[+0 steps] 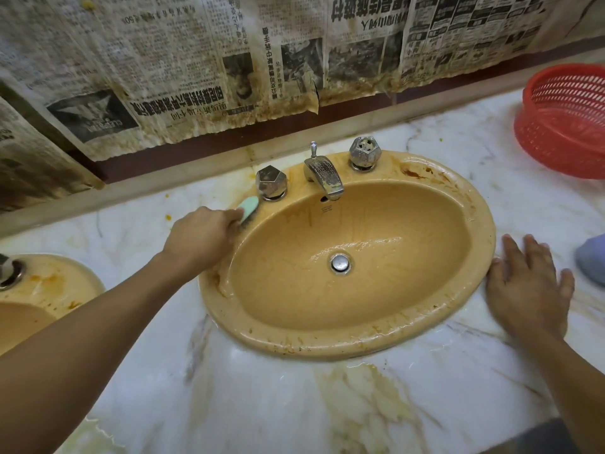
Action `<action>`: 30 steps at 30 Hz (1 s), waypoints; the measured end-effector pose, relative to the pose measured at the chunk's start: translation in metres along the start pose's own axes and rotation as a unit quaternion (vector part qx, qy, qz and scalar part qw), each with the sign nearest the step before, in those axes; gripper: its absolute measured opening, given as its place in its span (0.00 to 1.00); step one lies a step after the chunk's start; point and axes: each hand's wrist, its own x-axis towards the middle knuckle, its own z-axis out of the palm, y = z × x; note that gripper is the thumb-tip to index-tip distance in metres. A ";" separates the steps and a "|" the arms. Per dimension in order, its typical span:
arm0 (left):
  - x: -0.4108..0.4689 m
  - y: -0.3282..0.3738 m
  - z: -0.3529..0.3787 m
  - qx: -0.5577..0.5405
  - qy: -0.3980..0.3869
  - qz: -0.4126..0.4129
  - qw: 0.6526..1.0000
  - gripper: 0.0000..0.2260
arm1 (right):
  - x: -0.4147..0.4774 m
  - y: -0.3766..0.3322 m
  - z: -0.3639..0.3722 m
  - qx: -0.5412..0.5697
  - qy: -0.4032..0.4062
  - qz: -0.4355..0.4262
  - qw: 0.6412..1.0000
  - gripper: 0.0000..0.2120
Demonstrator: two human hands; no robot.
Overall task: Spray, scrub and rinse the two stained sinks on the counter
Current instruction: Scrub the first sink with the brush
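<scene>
A tan oval sink (pixel 376 342) with brown stains on its rim sits in the marble counter (pixel 262 404). Its bowl is wet around the metal drain (pixel 340 263). My left hand (pixel 199 237) grips a pale green scrub brush (pixel 248 207) and holds it on the rim's back left, just before the left tap knob (pixel 271 183). My right hand (pixel 527 286) rests flat with fingers spread on the counter, touching the sink's right rim. A second stained sink (pixel 49 286) shows partly at the left edge.
The chrome spout (pixel 324 178) and right knob (pixel 365 154) stand on the sink's back rim. A red plastic basket (pixel 566 119) sits at the back right. Something blue (pixel 592 260) pokes in at the right edge. Stained newspaper (pixel 196 60) covers the wall.
</scene>
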 end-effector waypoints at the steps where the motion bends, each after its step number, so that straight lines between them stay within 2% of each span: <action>1: 0.012 -0.001 -0.001 0.004 0.009 -0.012 1.000 0.17 | 0.000 0.000 0.000 -0.002 0.000 0.000 1.000 0.30; 4: 0.027 0.012 -0.001 -0.016 -0.001 -0.014 1.000 0.16 | 0.000 0.001 0.000 -0.001 -0.004 -0.001 1.000 0.30; 7: 0.000 0.017 0.007 -0.051 -0.009 -0.014 0.999 0.16 | 0.000 0.001 0.001 -0.002 -0.004 -0.004 1.000 0.30; 9: -0.012 0.012 0.008 -0.079 0.004 -0.057 0.995 0.16 | 0.000 0.002 0.001 -0.008 -0.008 -0.006 1.000 0.30; 12: 0.011 0.019 0.002 -0.181 0.030 -0.144 0.973 0.15 | 0.001 0.002 0.001 -0.009 -0.012 -0.010 1.000 0.31; 15: 0.020 0.037 0.001 -0.241 0.029 -0.156 0.957 0.15 | 0.000 0.002 0.000 -0.002 -0.015 -0.009 1.000 0.31; 17: 0.009 0.037 0.007 -0.216 0.024 -0.143 0.965 0.15 | -0.001 0.002 -0.001 0.004 -0.015 -0.009 1.000 0.32; 21: -0.014 0.015 0.005 -0.063 0.026 -0.145 0.987 0.16 | 0.001 0.002 -0.001 0.010 -0.015 -0.012 1.000 0.32; 25: -0.031 0.001 0.004 -0.103 0.000 -0.110 0.989 0.17 | 0.002 0.004 0.000 0.009 -0.012 -0.016 1.000 0.32; 28: -0.075 0.006 0.014 -0.054 -0.010 -0.078 0.995 0.18 | 0.001 0.004 0.001 0.009 -0.006 -0.021 1.000 0.31; 30: -0.079 -0.001 0.013 -0.007 -0.010 -0.096 0.995 0.18 | 0.002 0.003 0.002 0.008 -0.001 -0.019 1.000 0.30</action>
